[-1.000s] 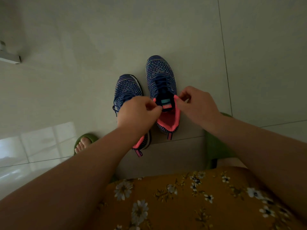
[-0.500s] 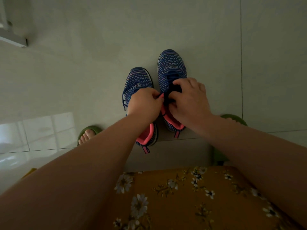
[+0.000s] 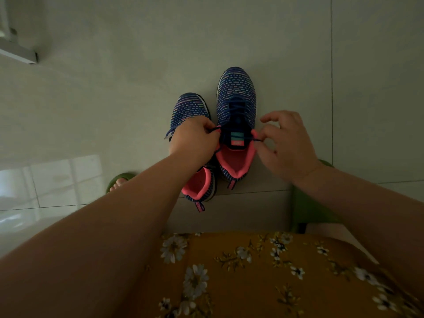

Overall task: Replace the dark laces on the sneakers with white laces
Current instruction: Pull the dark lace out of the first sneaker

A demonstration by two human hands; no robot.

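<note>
1. On the pale tiled floor [image 3: 137, 65]: two blue knit sneakers with pink linings, side by side, toes pointing away from the person.
2. Right-hand sneaker [image 3: 236, 97]: dark lace [image 3: 234, 111] threaded across its upper, both ends drawn out sideways at the collar.
3. Left hand [image 3: 195, 138]: fingers curled, pinching the lace's left end, covering part of the left-hand sneaker [image 3: 190, 109].
4. Right hand [image 3: 286, 143]: thumb and forefinger pinching the lace's right end; other fingers spread.
5. Foreground: mustard floral garment [image 3: 252, 271]; green slipper [image 3: 119, 177] with toes showing.
</note>
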